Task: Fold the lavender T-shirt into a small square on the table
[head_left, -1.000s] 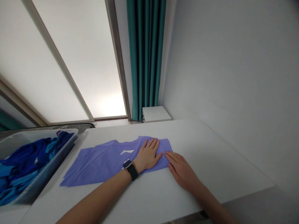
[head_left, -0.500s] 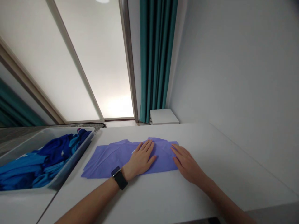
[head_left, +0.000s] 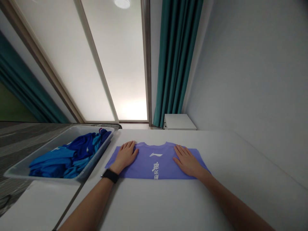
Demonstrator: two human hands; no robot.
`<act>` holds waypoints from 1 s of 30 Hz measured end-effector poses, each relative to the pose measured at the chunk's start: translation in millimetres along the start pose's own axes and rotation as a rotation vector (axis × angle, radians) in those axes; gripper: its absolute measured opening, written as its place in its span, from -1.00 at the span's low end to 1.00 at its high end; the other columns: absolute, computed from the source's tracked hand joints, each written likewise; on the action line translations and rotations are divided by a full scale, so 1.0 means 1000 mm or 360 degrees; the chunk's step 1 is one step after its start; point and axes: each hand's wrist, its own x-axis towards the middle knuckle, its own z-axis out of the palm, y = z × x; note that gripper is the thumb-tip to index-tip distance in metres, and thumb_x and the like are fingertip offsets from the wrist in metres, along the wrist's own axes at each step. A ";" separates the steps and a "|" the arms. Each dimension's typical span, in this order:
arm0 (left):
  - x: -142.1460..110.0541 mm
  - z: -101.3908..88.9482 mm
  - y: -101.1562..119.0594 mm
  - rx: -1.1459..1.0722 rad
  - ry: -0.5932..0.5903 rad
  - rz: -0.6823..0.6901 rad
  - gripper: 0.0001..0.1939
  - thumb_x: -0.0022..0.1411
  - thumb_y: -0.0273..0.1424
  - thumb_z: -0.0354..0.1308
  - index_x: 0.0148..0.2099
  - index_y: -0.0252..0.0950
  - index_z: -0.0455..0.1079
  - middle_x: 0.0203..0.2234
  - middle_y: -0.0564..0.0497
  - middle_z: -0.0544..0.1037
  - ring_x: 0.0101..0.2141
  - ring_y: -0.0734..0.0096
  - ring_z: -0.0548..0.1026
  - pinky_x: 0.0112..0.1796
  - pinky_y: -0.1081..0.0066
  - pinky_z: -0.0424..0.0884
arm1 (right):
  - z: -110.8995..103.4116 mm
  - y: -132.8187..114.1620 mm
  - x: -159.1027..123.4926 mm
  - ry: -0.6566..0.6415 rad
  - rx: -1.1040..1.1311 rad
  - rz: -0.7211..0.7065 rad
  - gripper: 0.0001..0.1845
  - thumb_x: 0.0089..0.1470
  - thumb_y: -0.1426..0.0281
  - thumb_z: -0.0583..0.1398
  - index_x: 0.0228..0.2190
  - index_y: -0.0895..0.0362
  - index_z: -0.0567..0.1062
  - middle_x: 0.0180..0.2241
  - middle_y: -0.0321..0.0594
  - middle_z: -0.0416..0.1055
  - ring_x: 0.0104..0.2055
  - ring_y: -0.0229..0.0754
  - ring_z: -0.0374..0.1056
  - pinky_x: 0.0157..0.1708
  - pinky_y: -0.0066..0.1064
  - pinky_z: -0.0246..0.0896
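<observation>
A purple T-shirt (head_left: 144,168) lies folded on the white table (head_left: 154,205), its collar side away from me. A white logo and white lettering show on its front, and the lettering runs down to the near folded edge. My left hand (head_left: 125,156) rests flat on the shirt's left shoulder, fingers stretched out. On the right shoulder lies my right hand (head_left: 186,160), also flat with its fingers extended. A dark watch (head_left: 110,175) is strapped round my left wrist.
To the left stands a translucent plastic bin (head_left: 96,162) holding several blue garments (head_left: 53,160). A white wall (head_left: 252,80) borders the table on the right. Behind it are a small white cabinet (head_left: 180,122) and a green curtain (head_left: 179,64).
The shirt now shows its printed front instead of a plain side. My left hand has moved from its middle to the left shoulder. The view has shifted left.
</observation>
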 end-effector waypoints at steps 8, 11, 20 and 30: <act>-0.002 -0.001 -0.010 -0.0103 0.0019 -0.0089 -0.62 0.38 -0.22 -0.10 0.13 -0.20 0.33 0.16 -0.13 0.38 0.16 0.04 0.29 0.10 0.00 0.23 | -0.008 0.005 -0.012 -0.0026 0.0013 -0.0010 -0.33 0.32 0.08 -0.10 0.27 0.21 0.22 0.30 0.04 0.15 0.35 0.01 0.03 0.32 -0.02 -0.09; 0.002 -0.005 -0.017 -0.0156 0.0037 -0.0154 -0.67 0.32 -0.25 -0.04 0.01 -0.22 0.43 0.02 -0.14 0.47 0.07 0.04 0.35 0.03 0.06 0.29 | -0.010 0.008 -0.012 -0.0015 0.0094 0.0016 -0.35 0.31 0.11 -0.09 0.26 0.21 0.23 0.29 0.03 0.16 0.34 0.00 0.05 0.32 -0.01 -0.07; 0.014 -0.004 -0.037 -0.0312 0.0117 -0.0054 -0.74 0.27 -0.29 -0.01 -0.21 -0.25 0.47 -0.23 -0.08 0.56 -0.13 0.13 0.45 -0.10 0.23 0.34 | -0.006 0.066 -0.015 0.0121 0.0211 0.0268 -0.48 0.23 0.32 -0.06 0.12 0.24 0.41 0.11 0.07 0.41 0.15 0.03 0.31 0.21 -0.03 0.13; 0.012 0.000 -0.038 -0.0310 0.0242 -0.0032 -0.75 0.27 -0.31 -0.01 -0.19 -0.25 0.48 -0.29 -0.09 0.59 -0.18 0.11 0.48 -0.16 0.23 0.32 | 0.011 0.079 -0.022 0.0165 0.0192 0.0318 -0.49 0.22 0.30 -0.02 0.14 0.11 0.37 0.16 -0.02 0.36 0.20 0.03 0.26 0.22 -0.02 0.09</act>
